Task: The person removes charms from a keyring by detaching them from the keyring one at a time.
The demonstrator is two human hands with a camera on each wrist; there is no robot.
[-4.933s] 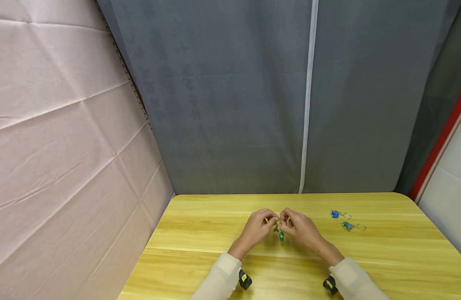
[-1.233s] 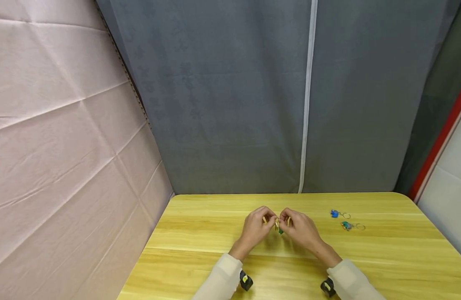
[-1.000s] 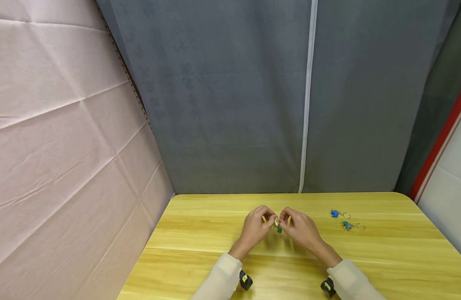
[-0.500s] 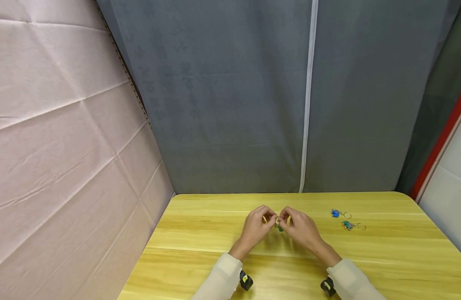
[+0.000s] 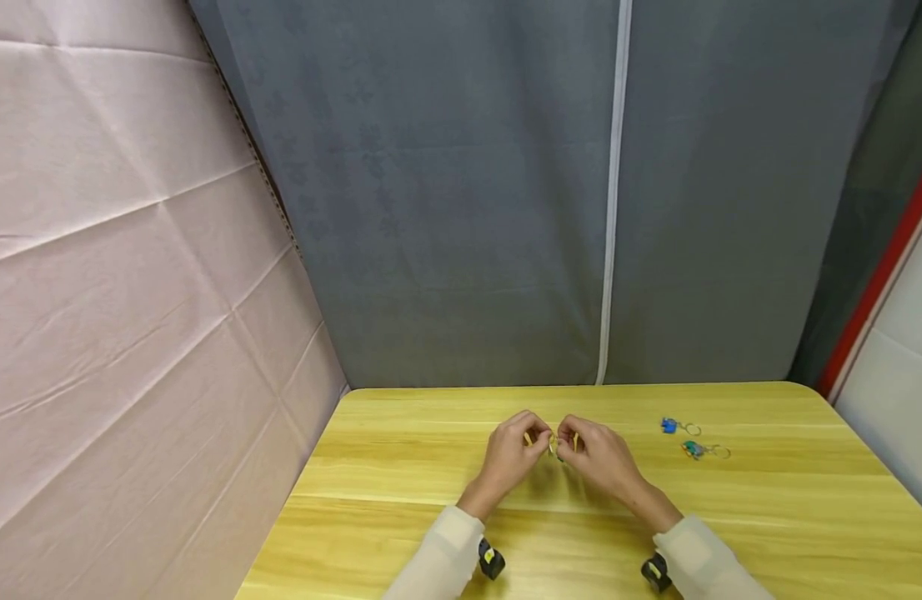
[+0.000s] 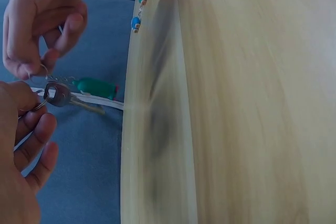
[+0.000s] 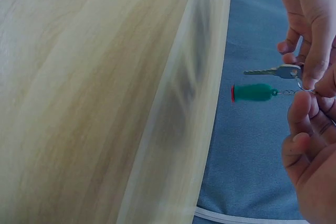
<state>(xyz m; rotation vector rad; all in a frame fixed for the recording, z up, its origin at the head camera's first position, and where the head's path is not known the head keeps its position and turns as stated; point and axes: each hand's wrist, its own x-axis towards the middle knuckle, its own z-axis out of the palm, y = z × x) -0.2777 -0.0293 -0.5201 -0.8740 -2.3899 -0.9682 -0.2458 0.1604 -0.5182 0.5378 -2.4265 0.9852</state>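
Both hands are held close together above the table, fingertips almost meeting. My left hand (image 5: 509, 454) pinches a metal ring (image 6: 40, 103) from which a key (image 6: 62, 95) hangs. My right hand (image 5: 599, 457) pinches the split ring of a keychain, whose short chain (image 7: 287, 92) bears a green bottle-shaped charm (image 7: 253, 93) with a red end. Key and charm dangle side by side in both wrist views. Fingertips partly hide where the two rings come together. In the head view the charm is mostly covered by the right fingers.
Two more keychains lie on the wooden table (image 5: 401, 475) to the right: one with a blue charm (image 5: 668, 426), one with a green and orange charm (image 5: 693, 450). A grey curtain (image 5: 461, 208) rises behind the table's far edge; a pink cloth wall (image 5: 131, 250) stands left.
The green charm hung lower and fully visible below the fingers several seconds ago; now it sits higher, mostly behind the right fingers. Both hands stay nearly in place, with small finger movements.
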